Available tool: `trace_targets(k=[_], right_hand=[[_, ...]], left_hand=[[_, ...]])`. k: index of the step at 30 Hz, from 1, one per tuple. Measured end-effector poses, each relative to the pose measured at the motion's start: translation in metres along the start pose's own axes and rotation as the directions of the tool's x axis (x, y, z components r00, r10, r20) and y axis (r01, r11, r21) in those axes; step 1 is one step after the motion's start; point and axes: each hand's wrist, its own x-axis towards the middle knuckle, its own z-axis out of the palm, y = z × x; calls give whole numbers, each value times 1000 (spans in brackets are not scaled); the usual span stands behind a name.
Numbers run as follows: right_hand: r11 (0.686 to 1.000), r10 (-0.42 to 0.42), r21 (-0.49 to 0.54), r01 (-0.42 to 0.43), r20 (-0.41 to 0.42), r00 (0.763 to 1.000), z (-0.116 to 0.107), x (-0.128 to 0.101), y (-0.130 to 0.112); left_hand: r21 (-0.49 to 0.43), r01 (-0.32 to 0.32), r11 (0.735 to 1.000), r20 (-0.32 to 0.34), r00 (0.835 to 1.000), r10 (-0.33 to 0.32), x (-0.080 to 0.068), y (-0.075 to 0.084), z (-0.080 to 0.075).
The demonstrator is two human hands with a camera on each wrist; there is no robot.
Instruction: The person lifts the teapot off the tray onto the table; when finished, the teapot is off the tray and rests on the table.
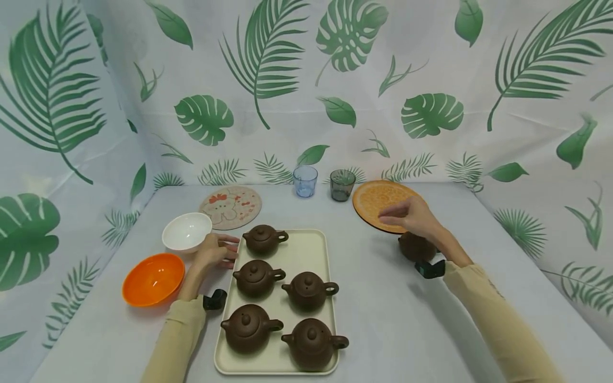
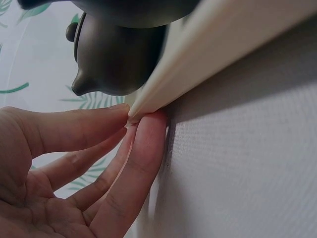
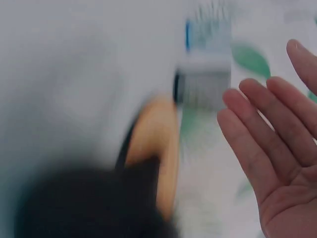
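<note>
A cream tray (image 1: 306, 250) carries several brown clay teapots, such as the rear one (image 1: 263, 239). My left hand (image 1: 217, 252) lies at the tray's left edge. In the left wrist view its straight fingertips (image 2: 148, 134) touch the tray rim (image 2: 208, 54) beneath a teapot (image 2: 119, 59). My right hand (image 1: 407, 215) hovers, open and holding nothing, just above another brown teapot (image 1: 416, 247) that stands on the table beside an orange plate (image 1: 378, 199). The right wrist view is blurred: open palm (image 3: 277, 139), dark teapot (image 3: 84, 203), plate edge (image 3: 153, 139).
A white bowl (image 1: 187, 231) and an orange bowl (image 1: 153, 279) sit left of the tray. Behind are a round patterned mat (image 1: 231, 206), a blue glass (image 1: 305, 181) and a grey-green glass (image 1: 342, 184). Leaf-print cloth walls close in the table.
</note>
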Motion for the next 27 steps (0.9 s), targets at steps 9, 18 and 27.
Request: trace_targets(k=[9, 18, 27], right_hand=[[990, -132, 73, 122, 144, 981, 69, 36, -63], [964, -262, 22, 264, 222, 939, 116, 72, -93], [941, -315, -14, 339, 336, 888, 145, 90, -113]], left_hand=[[-2, -4, 1000, -5, 1000, 4, 2, -1, 1], [-8, -2, 1000, -5, 1000, 2, 1, -1, 0], [-1, -14, 1000, -1, 1000, 14, -1, 0, 1]])
